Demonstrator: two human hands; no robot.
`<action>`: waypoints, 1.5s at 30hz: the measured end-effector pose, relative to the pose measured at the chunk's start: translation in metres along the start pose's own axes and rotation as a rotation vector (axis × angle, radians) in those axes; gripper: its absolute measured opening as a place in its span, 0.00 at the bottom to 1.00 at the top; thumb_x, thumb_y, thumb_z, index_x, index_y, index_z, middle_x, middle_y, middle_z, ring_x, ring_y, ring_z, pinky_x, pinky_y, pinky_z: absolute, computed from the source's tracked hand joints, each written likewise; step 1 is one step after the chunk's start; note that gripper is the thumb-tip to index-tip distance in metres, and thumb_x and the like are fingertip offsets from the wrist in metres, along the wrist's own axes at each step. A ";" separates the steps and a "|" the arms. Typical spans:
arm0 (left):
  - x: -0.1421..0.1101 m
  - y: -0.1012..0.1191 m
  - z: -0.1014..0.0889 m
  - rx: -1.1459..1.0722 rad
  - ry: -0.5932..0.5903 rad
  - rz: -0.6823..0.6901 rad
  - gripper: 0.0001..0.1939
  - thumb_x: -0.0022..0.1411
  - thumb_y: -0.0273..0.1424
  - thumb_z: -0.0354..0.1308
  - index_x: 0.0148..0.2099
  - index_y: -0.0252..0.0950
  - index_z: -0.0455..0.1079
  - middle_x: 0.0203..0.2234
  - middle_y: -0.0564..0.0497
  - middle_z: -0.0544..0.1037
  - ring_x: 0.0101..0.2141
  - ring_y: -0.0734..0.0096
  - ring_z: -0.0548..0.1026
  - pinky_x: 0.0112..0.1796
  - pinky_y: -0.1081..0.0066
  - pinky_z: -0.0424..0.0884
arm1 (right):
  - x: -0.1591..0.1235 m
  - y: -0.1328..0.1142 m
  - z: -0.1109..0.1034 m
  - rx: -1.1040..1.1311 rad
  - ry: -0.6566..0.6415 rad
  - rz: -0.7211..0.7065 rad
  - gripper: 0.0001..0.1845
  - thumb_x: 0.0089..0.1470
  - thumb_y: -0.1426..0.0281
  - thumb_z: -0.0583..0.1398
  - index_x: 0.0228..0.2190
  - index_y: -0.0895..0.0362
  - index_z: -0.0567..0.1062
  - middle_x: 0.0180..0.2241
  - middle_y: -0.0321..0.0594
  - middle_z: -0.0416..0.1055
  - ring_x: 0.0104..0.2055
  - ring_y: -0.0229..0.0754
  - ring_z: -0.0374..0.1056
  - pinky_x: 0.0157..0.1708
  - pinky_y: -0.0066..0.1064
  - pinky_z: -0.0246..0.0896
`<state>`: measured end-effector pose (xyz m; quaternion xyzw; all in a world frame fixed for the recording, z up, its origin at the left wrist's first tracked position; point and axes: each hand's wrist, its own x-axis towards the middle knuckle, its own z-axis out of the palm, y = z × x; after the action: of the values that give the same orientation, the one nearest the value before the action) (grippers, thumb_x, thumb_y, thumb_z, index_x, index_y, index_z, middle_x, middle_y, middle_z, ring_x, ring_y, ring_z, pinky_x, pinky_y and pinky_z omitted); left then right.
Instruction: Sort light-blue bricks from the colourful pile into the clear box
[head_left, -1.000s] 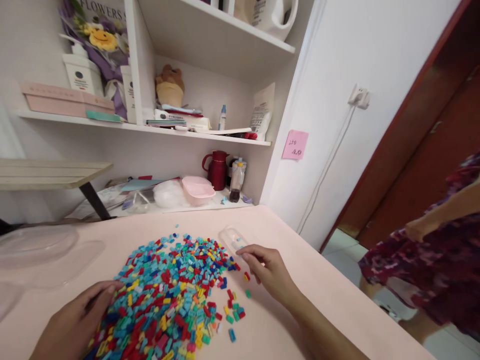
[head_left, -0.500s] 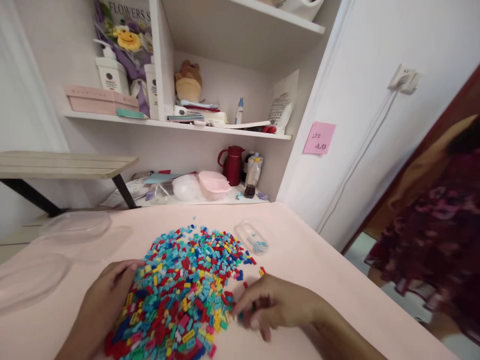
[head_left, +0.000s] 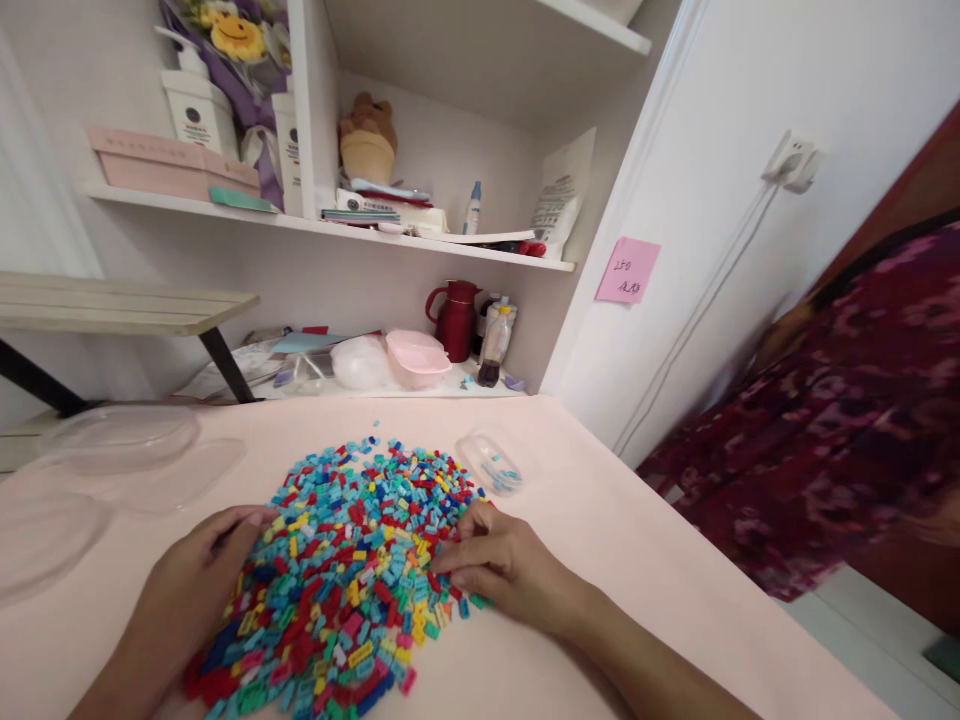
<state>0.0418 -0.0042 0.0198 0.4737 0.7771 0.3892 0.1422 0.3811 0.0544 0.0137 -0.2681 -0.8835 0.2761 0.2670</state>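
Along the left side of the smooth, pale pink table (head_left: pixel 574 500), clear, thin, rounded plastic containers (head_left: pixel 124 437) take up the space beyond my forearm. The far edge meets a white shelf unit (head_left: pixel 405 250), and on the right a bare strip of table runs to the slanting edge, with a person in dark red flowered cloth (head_left: pixel 862 430) beyond it.

The containers are glossy and see-through. Mid-table spreads a loose heap of small plastic bricks (head_left: pixel 337 570), oblong and hard-edged, mostly light blue, red, yellow and green. Beside its far right end, a small clear plastic oval dish (head_left: pixel 475 447) holds a few light blue pieces.

My left hand (head_left: pixel 199 570) is half curled, fingertips at the heap's left edge. My right hand (head_left: pixel 510 565) is partly bent, fingertips among the bricks on the right. I cannot tell whether either grips one.
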 end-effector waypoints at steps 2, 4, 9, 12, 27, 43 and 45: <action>0.001 -0.001 0.001 -0.006 -0.008 -0.020 0.19 0.51 0.46 0.49 0.35 0.42 0.76 0.36 0.51 0.83 0.40 0.56 0.79 0.41 0.64 0.72 | 0.001 0.000 0.002 -0.051 -0.021 -0.008 0.11 0.57 0.70 0.61 0.41 0.47 0.81 0.36 0.38 0.69 0.37 0.37 0.68 0.38 0.27 0.63; 0.003 -0.003 0.002 -0.028 -0.027 -0.037 0.20 0.52 0.47 0.49 0.37 0.42 0.76 0.36 0.52 0.84 0.41 0.57 0.79 0.42 0.65 0.72 | 0.002 0.001 0.000 -0.089 -0.011 0.015 0.13 0.58 0.74 0.59 0.40 0.49 0.80 0.36 0.38 0.71 0.38 0.37 0.69 0.40 0.27 0.63; 0.003 -0.006 0.001 -0.027 -0.068 -0.065 0.23 0.48 0.50 0.50 0.38 0.44 0.76 0.36 0.54 0.83 0.43 0.57 0.78 0.42 0.67 0.71 | 0.002 0.008 -0.007 -0.127 0.057 0.114 0.12 0.57 0.75 0.59 0.38 0.49 0.80 0.38 0.38 0.72 0.39 0.38 0.70 0.42 0.29 0.64; 0.002 -0.003 0.000 -0.026 -0.089 -0.099 0.25 0.46 0.51 0.49 0.39 0.44 0.75 0.37 0.55 0.83 0.44 0.57 0.77 0.41 0.67 0.70 | 0.000 0.011 -0.008 -0.096 0.119 0.158 0.10 0.55 0.73 0.61 0.39 0.49 0.80 0.37 0.38 0.69 0.36 0.38 0.69 0.38 0.28 0.66; 0.001 -0.004 0.000 -0.014 -0.100 -0.060 0.21 0.51 0.48 0.51 0.38 0.43 0.76 0.38 0.55 0.83 0.43 0.58 0.78 0.41 0.69 0.71 | -0.001 -0.005 -0.004 -0.161 -0.004 0.071 0.12 0.53 0.73 0.64 0.39 0.47 0.81 0.37 0.37 0.66 0.36 0.37 0.66 0.37 0.27 0.63; 0.001 0.000 0.001 -0.016 -0.110 -0.074 0.21 0.50 0.48 0.51 0.39 0.43 0.76 0.38 0.55 0.83 0.44 0.58 0.77 0.42 0.69 0.69 | 0.002 -0.007 0.001 -0.064 0.018 0.085 0.10 0.54 0.76 0.62 0.34 0.51 0.81 0.36 0.38 0.68 0.37 0.37 0.67 0.39 0.27 0.63; 0.001 0.002 0.001 -0.024 -0.107 -0.083 0.22 0.49 0.48 0.51 0.39 0.44 0.76 0.38 0.55 0.83 0.44 0.57 0.78 0.42 0.68 0.70 | 0.003 -0.003 0.001 0.034 0.059 0.132 0.09 0.55 0.75 0.62 0.34 0.52 0.81 0.35 0.38 0.69 0.36 0.38 0.67 0.36 0.27 0.63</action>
<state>0.0426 -0.0025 0.0207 0.4594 0.7828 0.3664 0.2050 0.3771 0.0539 0.0160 -0.3292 -0.8509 0.3001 0.2785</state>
